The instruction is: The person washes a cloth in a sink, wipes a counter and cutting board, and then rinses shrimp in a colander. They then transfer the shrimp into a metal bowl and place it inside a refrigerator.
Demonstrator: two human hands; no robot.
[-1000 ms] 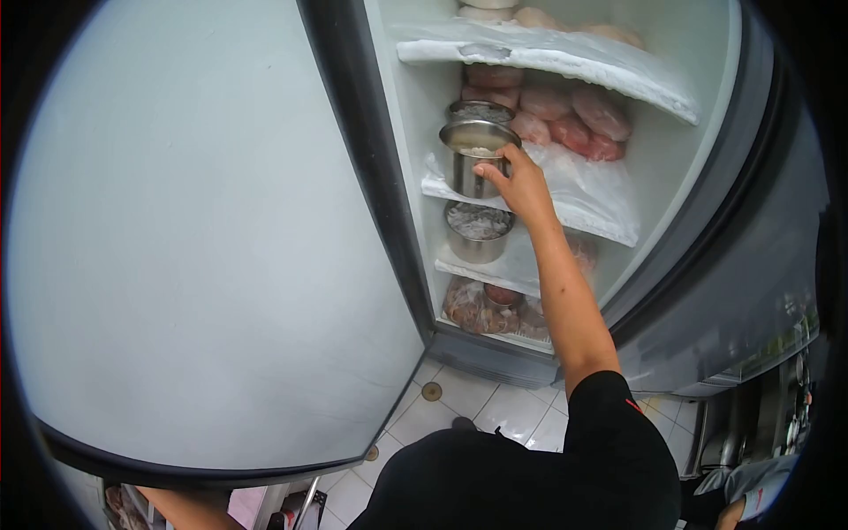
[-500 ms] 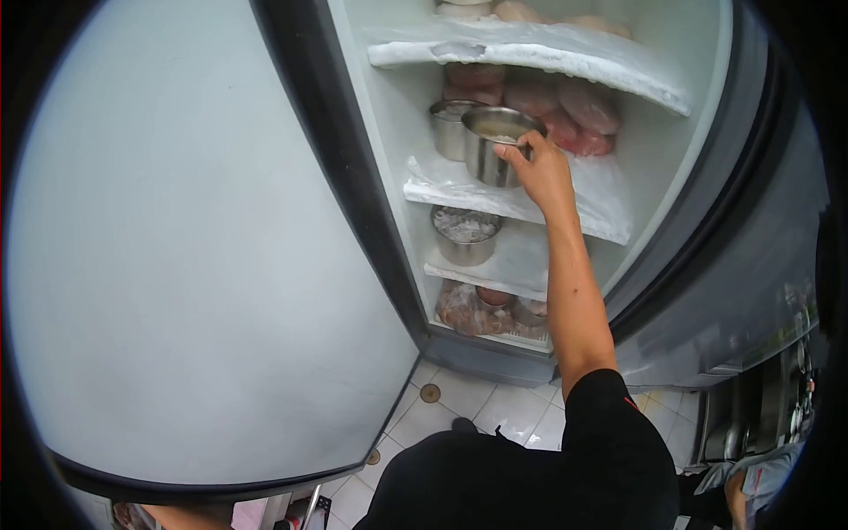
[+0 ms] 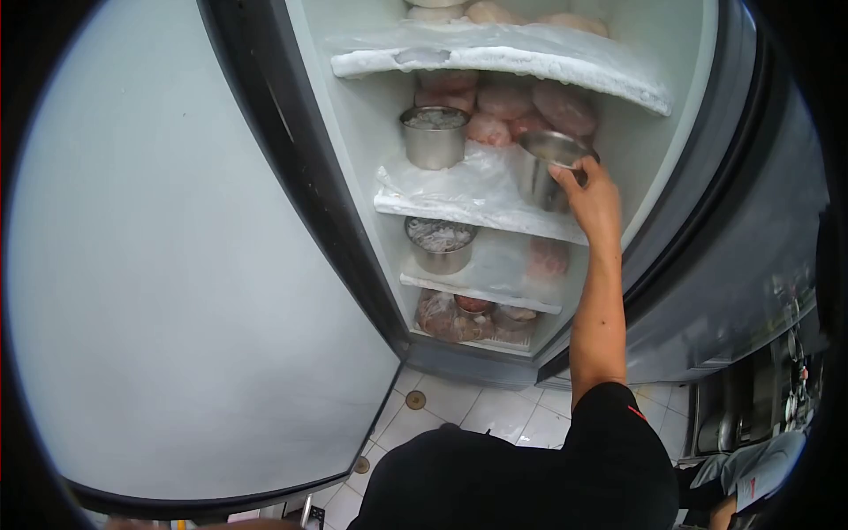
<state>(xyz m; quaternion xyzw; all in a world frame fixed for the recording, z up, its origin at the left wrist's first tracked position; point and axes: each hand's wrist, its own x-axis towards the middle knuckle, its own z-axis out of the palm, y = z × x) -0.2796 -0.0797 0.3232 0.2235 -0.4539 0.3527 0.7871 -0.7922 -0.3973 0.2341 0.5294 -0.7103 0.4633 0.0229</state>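
Note:
Thumb and fingers of my right hand [image 3: 595,193] pinch the near right rim of a round stainless steel pot [image 3: 541,181]. It is tilted and stands out at the right front of a frosted freezer shelf [image 3: 481,208]. To its left, a second steel pot [image 3: 435,146] with icy contents sits on the same shelf. Behind them lie pinkish bagged packs [image 3: 508,102] that look like frozen meat. At the bottom left edge, below the door, only a blurred sliver of my left arm [image 3: 256,525] shows; its fingers are hidden.
The freezer door [image 3: 194,265] stands open on the left. Another steel pot [image 3: 440,249] with frosty contents is one shelf lower, and bags [image 3: 446,316] fill the bottom. Frost lines the upper shelf [image 3: 503,64]. A person's grey sleeve [image 3: 760,468] shows at lower right.
My right hand has moved the steel pot to the right, away from the second pot, which is now in full view. The whole view has shifted slightly.

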